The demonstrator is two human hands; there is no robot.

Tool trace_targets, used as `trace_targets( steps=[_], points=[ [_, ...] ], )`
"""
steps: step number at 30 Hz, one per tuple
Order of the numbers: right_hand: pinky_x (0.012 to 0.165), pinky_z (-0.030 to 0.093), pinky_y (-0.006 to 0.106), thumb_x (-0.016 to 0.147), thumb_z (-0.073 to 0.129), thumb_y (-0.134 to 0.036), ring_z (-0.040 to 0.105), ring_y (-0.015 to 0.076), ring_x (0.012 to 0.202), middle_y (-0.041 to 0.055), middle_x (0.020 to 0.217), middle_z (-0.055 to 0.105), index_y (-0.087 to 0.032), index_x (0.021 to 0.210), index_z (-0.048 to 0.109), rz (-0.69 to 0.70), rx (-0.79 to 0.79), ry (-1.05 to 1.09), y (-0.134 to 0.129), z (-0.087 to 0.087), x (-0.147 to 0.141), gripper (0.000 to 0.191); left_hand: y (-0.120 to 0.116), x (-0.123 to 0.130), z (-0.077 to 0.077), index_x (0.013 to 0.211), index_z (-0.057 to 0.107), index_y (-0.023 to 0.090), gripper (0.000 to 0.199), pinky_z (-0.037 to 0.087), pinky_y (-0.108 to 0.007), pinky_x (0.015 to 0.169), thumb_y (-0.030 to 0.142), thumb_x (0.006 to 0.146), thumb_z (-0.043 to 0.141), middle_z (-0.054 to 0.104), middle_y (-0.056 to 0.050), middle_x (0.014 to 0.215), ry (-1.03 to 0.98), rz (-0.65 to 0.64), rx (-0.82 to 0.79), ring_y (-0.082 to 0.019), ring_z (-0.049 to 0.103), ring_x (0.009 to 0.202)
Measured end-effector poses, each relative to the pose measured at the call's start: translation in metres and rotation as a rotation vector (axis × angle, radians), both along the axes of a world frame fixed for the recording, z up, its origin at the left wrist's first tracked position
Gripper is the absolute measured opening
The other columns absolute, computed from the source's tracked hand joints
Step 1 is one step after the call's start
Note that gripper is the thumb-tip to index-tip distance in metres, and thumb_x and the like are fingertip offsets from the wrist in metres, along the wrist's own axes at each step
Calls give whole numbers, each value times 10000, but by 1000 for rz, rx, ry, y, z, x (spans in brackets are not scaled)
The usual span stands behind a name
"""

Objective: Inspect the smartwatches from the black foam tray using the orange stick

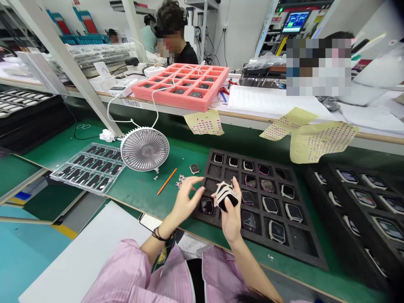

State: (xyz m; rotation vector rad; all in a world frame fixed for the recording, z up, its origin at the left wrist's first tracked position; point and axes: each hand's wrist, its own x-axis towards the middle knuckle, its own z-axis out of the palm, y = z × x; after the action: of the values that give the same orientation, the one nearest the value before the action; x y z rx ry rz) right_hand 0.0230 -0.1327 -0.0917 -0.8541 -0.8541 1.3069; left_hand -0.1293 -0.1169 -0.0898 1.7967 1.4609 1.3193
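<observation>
The right hand (230,221) clamps a black smartwatch (226,198) wrapped in white strips over the black foam tray (311,252), while the open left hand (186,200) sits apart, just beside it.

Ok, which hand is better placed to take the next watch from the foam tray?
Left, probably. The left hand is empty and open beside the foam tray, while the right hand is occupied holding the taped watch.

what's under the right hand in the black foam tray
Watches sit in nearby pockets of the foam tray; the right hand and its held watch hide what's directly beneath.
</observation>
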Motion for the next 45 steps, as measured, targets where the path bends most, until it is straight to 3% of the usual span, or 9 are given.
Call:
trace_targets(
  steps=[3, 6, 9, 13, 17, 21, 26, 31, 45],
  points=[
    [881, 479, 430, 883, 589, -407, 626, 199, 861, 43, 1144, 590, -335, 1475, 312, -10, -13, 14, 2, 0, 6, 658, 14, -41, -10, 1026, 627, 171, 190, 486, -389, 872, 287, 892, 557, 641, -96, 998, 255, 307, -104, -237, 597, 944],
    [887, 474, 423, 878, 600, -403, 628, 187, 831, 36, 1134, 588, -338, 1459, 332, -11, -25, 52, 2, 0, 8, 643, 22, -67, -23, 889, 646, 178, 151, 480, -389, 859, 321, 857, 609, 626, -94, 975, 477, 373, -205, -256, 586, 936],
    [899, 468, 423, 875, 606, -400, 628, 184, 838, 31, 1146, 581, -340, 1450, 342, 2, -29, 64, 1, 1, 7, 635, 24, -72, -33, 831, 653, 179, 135, 489, -354, 802, 314, 830, 644, 627, -84, 928, 514, 365, -285, -246, 596, 899],
    [837, 491, 406, 872, 608, -397, 630, 186, 822, 34, 1122, 596, -334, 1445, 354, 19, -29, 78, 1, 2, 6, 630, 27, -67, -33, 756, 656, 177, 64, 479, -317, 710, 226, 795, 670, 636, -60, 815, 477, 363, -316, -224, 606, 801],
    [743, 505, 393, 868, 604, -424, 635, 202, 805, 47, 1094, 615, -315, 1444, 359, 30, -30, 134, 4, 4, 6, 636, 24, -60, -16, 765, 691, 181, 72, 459, -288, 652, 211, 815, 649, 646, -33, 720, 411, 359, -278, -190, 600, 701],
    [674, 497, 375, 867, 586, -451, 630, 215, 794, 58, 1055, 634, -285, 1452, 353, 50, -20, 145, 4, 8, 1, 651, 9, -31, 17, 892, 754, 189, 159, 473, -262, 659, 289, 861, 635, 703, -55, 873, 36, 145, -43, -174, 625, 786],
    [761, 505, 369, 838, 615, -452, 623, 217, 886, 52, 1055, 640, -290, 1449, 378, 30, -40, 156, 1, 11, -6, 676, -9, 21, 46, 962, 769, 191, 166, 481, -241, 623, 258, 829, 694, 690, -32, 759, -233, -59, 41, -137, 601, 687],
    [858, 484, 334, 825, 641, -427, 596, 204, 1022, 43, 1156, 625, -310, 1411, 434, 18, -47, 169, -2, 11, -5, 633, -12, 40, 48, 945, 776, 181, 152, 485, -233, 591, 225, 830, 688, 689, -43, 767, -304, -66, 17, -134, 605, 674],
    [1080, 359, 451, 858, 616, -395, 521, 238, 1219, 58, 1362, 509, -309, 1467, 337, -10, 66, -27, -5, 0, -3, 674, -10, 40, 42, 943, 780, 181, 157, 459, -217, 569, 244, 831, 689, 633, -34, 734, -341, -84, 53, -117, 563, 666]
  ],
)
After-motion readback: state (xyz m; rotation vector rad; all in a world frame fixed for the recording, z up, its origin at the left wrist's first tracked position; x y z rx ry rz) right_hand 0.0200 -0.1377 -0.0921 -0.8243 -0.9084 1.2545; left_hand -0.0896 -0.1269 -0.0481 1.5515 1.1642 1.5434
